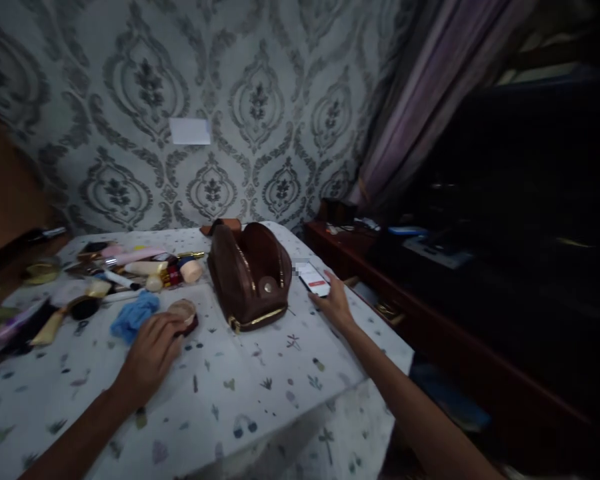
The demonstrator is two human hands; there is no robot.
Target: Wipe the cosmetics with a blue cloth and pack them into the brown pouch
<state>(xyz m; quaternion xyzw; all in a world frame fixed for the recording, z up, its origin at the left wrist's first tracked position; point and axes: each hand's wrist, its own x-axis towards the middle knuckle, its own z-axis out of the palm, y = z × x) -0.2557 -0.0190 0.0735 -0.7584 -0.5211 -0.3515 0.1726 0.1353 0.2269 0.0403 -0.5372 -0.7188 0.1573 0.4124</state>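
Note:
A brown leather bag with gold trim stands open in the middle of a table covered with a white patterned cloth. My left hand rests on the cloth with its fingers curled against a small round compact. My right hand reaches to the right of the bag, fingers stretched out and touching a lit phone that lies on the table.
Many cosmetics lie at the left: tubes, brushes, a cream bottle and a blue cloth. A dark wooden bench runs along the right. Patterned wallpaper and a curtain stand behind.

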